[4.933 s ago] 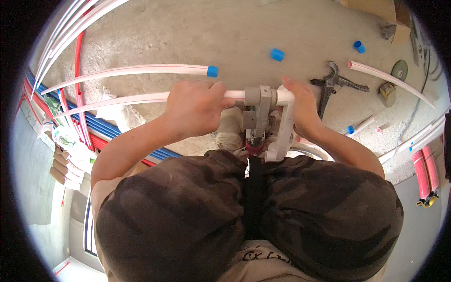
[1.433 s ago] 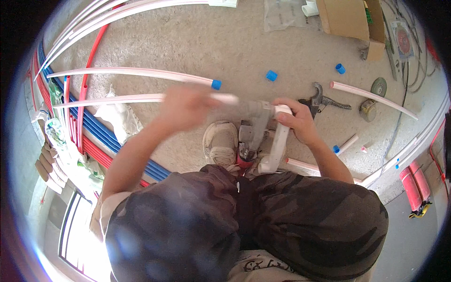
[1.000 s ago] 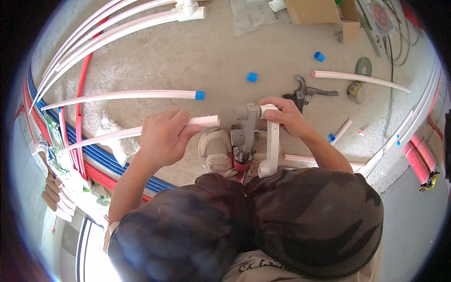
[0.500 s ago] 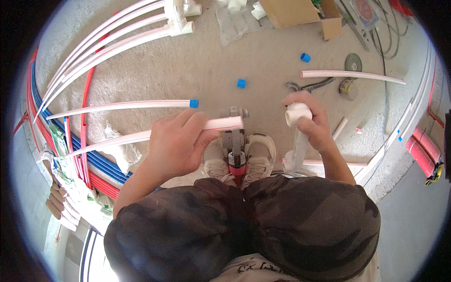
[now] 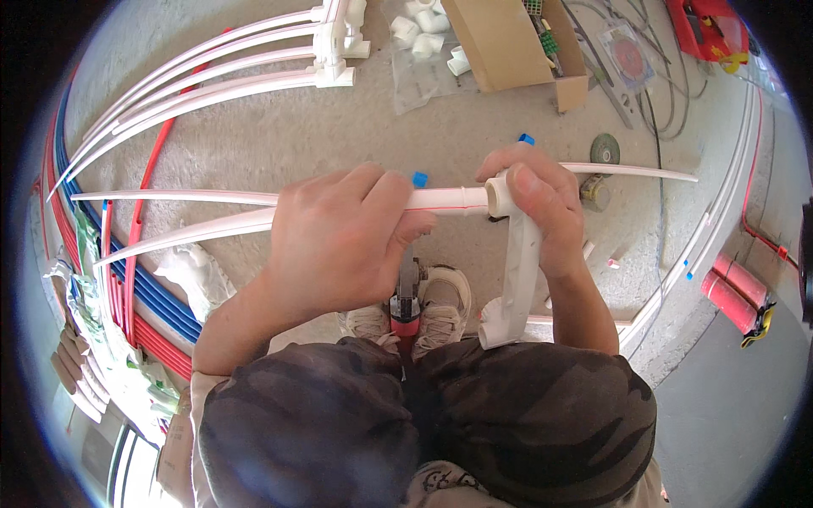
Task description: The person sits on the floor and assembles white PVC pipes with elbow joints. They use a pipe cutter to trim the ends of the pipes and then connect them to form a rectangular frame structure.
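Observation:
My left hand (image 5: 343, 237) is closed around a long white pipe (image 5: 453, 200) with a red stripe, which runs off to the left. My right hand (image 5: 546, 203) grips a white pipe fitting (image 5: 500, 196), joined to a white piece (image 5: 518, 267) that hangs down toward my knee and ends in another fitting (image 5: 495, 326). The pipe's right end meets the mouth of the upper fitting; how deep it sits I cannot tell. Below my hands, between my shoes, stands a red and dark tool (image 5: 406, 313) with a metal head, partly hidden by my left hand.
Several white pipes joined to fittings (image 5: 330, 46) lie at the far left. Red and blue pipes (image 5: 157, 288) run along the left. A cardboard box (image 5: 500, 51), loose white fittings (image 5: 423, 34), a grinding disc (image 5: 605, 149) and red cylinders (image 5: 732, 292) lie around.
The pipe in my left hand has come off the tool's head and moved up and right. My right hand has brought the fitting left against its end. The view has shifted slightly.

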Motion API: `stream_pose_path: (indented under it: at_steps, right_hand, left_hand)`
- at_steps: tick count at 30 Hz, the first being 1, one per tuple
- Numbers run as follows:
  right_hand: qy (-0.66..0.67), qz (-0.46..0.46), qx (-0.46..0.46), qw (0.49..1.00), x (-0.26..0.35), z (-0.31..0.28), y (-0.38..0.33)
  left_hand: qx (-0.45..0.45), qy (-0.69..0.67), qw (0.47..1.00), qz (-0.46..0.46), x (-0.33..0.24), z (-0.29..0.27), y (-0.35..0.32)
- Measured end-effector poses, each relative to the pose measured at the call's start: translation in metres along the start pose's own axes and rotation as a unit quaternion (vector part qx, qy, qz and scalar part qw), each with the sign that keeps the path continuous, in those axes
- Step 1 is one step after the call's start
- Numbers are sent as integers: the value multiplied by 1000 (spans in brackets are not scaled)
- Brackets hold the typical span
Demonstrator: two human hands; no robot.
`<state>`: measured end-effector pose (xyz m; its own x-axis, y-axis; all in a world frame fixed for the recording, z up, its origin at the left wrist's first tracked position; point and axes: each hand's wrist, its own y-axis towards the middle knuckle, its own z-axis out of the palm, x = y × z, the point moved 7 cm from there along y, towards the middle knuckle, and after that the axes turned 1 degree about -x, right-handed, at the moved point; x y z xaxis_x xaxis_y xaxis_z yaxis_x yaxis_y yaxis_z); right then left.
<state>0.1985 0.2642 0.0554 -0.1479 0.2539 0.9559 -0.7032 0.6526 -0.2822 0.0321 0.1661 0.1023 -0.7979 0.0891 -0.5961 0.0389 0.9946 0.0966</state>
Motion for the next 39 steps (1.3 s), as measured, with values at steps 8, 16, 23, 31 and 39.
stream_pose_path:
  at_steps: [8, 16, 23, 31, 39]
  right_hand:
    - [-30, -22, 2, 999, 0, 6, 1]
    - [-74, -35, 4, 997, 3, 10, -2]
    - [-106, 30, 34, 993, -4, 14, -5]
    - [-129, -3, 37, 991, 1, 16, 1]
    - [-191, -11, 50, 980, 9, 17, 8]
  left_hand:
    - [4, -10, 1000, -4, 2, 3, -3]
    - [46, -20, 999, -22, 5, 7, -7]
    - [36, -30, 999, -12, 5, 11, -12]
    - [-6, -41, 999, 1, 6, 16, -12]
    - [-28, -59, 998, 23, 8, 12, -5]
